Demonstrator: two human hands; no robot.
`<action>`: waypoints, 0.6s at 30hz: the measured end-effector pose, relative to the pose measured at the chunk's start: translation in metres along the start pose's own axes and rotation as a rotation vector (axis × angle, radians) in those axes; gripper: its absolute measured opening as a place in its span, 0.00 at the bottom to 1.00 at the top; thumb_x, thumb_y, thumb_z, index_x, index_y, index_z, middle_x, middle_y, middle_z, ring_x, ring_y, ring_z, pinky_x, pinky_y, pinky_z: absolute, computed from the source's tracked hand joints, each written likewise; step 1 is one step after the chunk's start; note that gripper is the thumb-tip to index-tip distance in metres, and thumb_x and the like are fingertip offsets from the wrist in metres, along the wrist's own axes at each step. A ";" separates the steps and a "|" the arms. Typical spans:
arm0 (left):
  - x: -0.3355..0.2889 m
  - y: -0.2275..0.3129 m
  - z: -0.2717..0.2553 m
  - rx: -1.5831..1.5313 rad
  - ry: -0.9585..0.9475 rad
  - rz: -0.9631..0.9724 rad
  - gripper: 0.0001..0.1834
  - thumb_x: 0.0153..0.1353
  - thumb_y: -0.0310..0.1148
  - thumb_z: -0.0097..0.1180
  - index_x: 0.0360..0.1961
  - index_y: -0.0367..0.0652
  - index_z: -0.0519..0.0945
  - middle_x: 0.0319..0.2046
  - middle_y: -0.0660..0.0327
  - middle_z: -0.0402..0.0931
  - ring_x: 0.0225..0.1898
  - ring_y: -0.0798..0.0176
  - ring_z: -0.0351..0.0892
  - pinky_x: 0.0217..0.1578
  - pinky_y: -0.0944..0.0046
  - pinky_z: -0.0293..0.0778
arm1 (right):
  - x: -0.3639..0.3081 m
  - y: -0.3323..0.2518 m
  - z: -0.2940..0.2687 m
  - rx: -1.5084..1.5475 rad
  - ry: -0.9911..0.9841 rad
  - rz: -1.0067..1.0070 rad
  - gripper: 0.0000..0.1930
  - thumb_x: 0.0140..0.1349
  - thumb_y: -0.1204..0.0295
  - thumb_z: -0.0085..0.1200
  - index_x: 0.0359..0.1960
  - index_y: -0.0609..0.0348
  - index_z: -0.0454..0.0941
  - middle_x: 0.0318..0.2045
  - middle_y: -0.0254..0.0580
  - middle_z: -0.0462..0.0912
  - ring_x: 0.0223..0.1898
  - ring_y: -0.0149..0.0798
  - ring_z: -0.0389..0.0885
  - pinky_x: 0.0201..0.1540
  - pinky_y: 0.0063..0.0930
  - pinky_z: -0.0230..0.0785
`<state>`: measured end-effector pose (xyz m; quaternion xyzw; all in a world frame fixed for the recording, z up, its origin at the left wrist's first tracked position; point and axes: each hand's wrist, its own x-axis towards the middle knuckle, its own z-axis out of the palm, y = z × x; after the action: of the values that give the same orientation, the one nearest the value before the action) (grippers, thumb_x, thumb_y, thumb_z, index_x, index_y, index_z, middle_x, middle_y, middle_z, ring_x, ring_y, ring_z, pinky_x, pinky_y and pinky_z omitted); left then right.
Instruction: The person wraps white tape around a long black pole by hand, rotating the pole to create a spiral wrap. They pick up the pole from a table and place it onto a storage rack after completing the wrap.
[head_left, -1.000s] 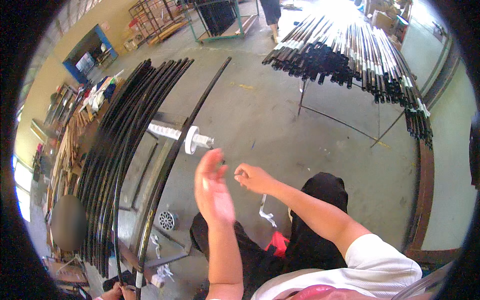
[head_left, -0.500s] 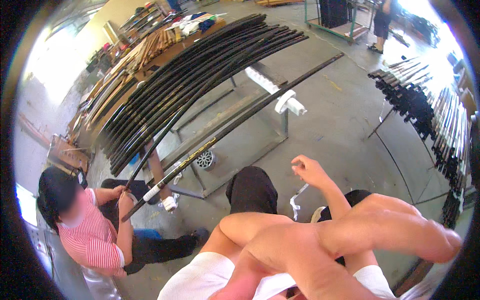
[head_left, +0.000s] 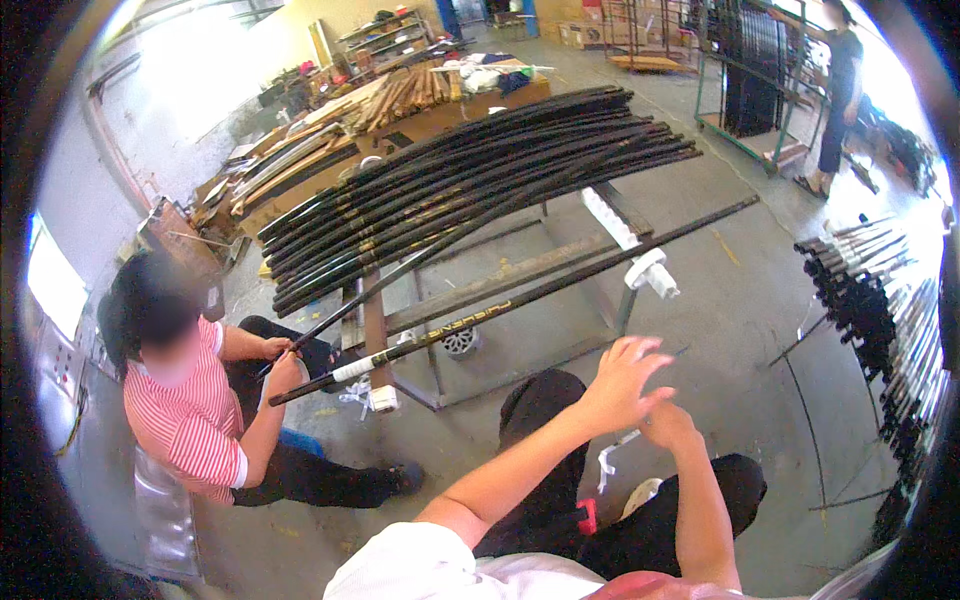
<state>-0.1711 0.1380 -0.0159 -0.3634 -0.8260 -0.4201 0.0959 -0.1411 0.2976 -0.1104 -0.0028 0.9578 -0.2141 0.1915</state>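
Note:
My left hand (head_left: 628, 384) is raised in front of my knees, fingers spread and bent, nothing visible in it. Just below it, touching or nearly touching its thumb, is my right hand (head_left: 668, 426). Its fingers are curled in, and what they hold, if anything, is hidden. A thin white strip (head_left: 606, 466) shows beside the right hand; whether the hand touches it I cannot tell. Beyond both hands, a long black pole (head_left: 560, 288) with a white band and yellow lettering lies across a metal stand, its far part by a white holder (head_left: 652, 273).
At left, a seated person in a striped shirt (head_left: 195, 410) holds another black pole. Many black poles (head_left: 470, 190) lie on the stand behind. A pole stack (head_left: 880, 320) lines the right. Another person (head_left: 838, 95) stands by a green rack (head_left: 745, 85). A red piece (head_left: 587, 517) is by my legs.
My arms, crossed close before the camera earlier, are apart at the forearms now, with both hands together. The view has tilted up. The seated person still grips the pole.

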 end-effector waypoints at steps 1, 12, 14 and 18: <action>-0.017 -0.036 0.026 0.051 -0.001 -0.096 0.17 0.52 0.35 0.58 0.44 0.44 0.75 0.49 0.53 0.69 0.52 0.47 0.66 0.54 0.51 0.61 | -0.002 -0.003 -0.003 -0.092 -0.011 -0.033 0.17 0.53 0.62 0.53 0.44 0.54 0.74 0.40 0.51 0.79 0.44 0.49 0.77 0.45 0.41 0.70; -0.245 -0.096 0.263 -0.200 -1.064 -0.343 0.12 0.56 0.36 0.46 0.36 0.42 0.76 0.32 0.51 0.76 0.34 0.53 0.77 0.34 0.53 0.72 | 0.005 0.000 0.072 -0.353 -0.292 -0.091 0.17 0.52 0.64 0.51 0.44 0.51 0.75 0.39 0.48 0.80 0.42 0.49 0.79 0.43 0.44 0.72; -0.273 -0.097 0.279 -0.125 -1.221 -0.264 0.11 0.56 0.36 0.46 0.36 0.44 0.76 0.33 0.51 0.76 0.36 0.53 0.78 0.33 0.52 0.74 | 0.000 -0.007 0.084 -0.340 -0.351 -0.106 0.18 0.54 0.63 0.51 0.48 0.45 0.75 0.42 0.45 0.80 0.44 0.48 0.78 0.44 0.42 0.71; -0.274 -0.091 0.280 -0.046 -1.279 -0.196 0.14 0.57 0.38 0.44 0.41 0.46 0.76 0.39 0.54 0.76 0.41 0.54 0.77 0.39 0.52 0.72 | 0.004 0.026 0.170 -0.205 -0.307 -0.073 0.14 0.54 0.61 0.50 0.41 0.47 0.77 0.38 0.45 0.81 0.40 0.48 0.80 0.39 0.43 0.73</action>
<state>0.0049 0.1748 -0.3761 -0.4669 -0.7402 -0.1452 -0.4615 -0.0801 0.2511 -0.2647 -0.0900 0.9334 -0.1193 0.3264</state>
